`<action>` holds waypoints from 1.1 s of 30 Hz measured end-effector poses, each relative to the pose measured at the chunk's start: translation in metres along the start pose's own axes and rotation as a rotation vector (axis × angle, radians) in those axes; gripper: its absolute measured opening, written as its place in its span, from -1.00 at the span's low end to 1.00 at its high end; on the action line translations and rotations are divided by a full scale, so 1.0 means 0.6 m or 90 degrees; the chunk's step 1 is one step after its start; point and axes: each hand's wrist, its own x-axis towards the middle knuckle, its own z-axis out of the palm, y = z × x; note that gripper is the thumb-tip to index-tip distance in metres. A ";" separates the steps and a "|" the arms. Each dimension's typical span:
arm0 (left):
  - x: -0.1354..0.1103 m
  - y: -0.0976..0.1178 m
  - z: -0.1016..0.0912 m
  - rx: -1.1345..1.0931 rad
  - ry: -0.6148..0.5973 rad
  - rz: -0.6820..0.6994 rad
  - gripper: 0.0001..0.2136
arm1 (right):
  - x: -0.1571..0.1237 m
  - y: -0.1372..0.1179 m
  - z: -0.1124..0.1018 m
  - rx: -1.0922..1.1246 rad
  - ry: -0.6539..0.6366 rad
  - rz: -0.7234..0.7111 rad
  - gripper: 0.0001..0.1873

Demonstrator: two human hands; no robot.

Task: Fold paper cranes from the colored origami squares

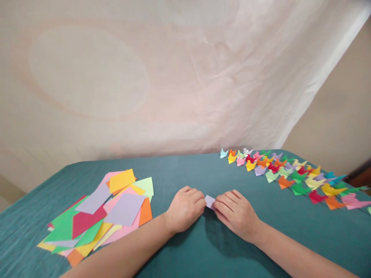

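A small lilac paper piece (209, 201) lies on the teal tablecloth (203, 247) between my two hands. My left hand (185, 208) is curled, its fingertips pressing the paper's left edge. My right hand (236, 212) has its fingers bent down over the paper's right side, hiding most of it. How the paper is folded cannot be made out.
A loose pile of coloured paper squares (98, 212) lies at the left. Several folded paper birds (290, 173) in many colours stand in rows at the right, up to the table's far edge. A cream cloth (174, 77) hangs behind the table.
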 end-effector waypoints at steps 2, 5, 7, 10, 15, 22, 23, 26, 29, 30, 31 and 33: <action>0.001 0.001 0.001 0.018 -0.008 0.013 -0.80 | 0.000 -0.001 0.000 -0.005 -0.015 -0.013 -0.79; 0.002 0.004 0.001 0.032 -0.019 0.011 -0.78 | -0.001 0.000 0.002 -0.005 -0.025 -0.027 -0.74; 0.001 0.007 0.001 0.027 -0.032 0.002 -0.78 | -0.002 0.002 0.004 -0.001 -0.031 -0.022 -0.73; -0.002 0.009 0.000 -0.016 -0.056 -0.029 -0.79 | -0.005 0.003 0.005 0.016 -0.054 -0.009 -0.74; -0.007 0.007 -0.004 -0.129 -0.079 -0.091 -0.83 | -0.006 0.002 0.003 0.071 -0.065 0.037 -0.75; -0.006 0.000 -0.001 -0.249 -0.065 -0.136 -0.89 | -0.004 0.002 -0.010 0.177 -0.096 0.081 -0.80; -0.006 -0.001 -0.001 -0.264 -0.063 -0.141 -0.90 | -0.003 0.003 -0.012 0.192 -0.101 0.088 -0.80; -0.005 -0.001 -0.003 -0.296 -0.063 -0.145 -0.91 | -0.002 0.006 -0.014 0.238 -0.110 0.110 -0.79; -0.004 -0.002 -0.009 -0.308 -0.070 -0.141 -0.90 | -0.002 0.011 -0.009 0.298 -0.109 0.146 -0.80; -0.004 -0.003 -0.011 -0.308 -0.072 -0.141 -0.90 | -0.002 0.013 -0.007 0.320 -0.106 0.163 -0.81; -0.004 -0.003 -0.013 -0.307 -0.074 -0.140 -0.89 | -0.002 0.014 -0.004 0.341 -0.104 0.179 -0.81; -0.004 -0.005 -0.015 -0.305 -0.079 -0.135 -0.88 | -0.001 0.016 0.000 0.381 -0.100 0.210 -0.83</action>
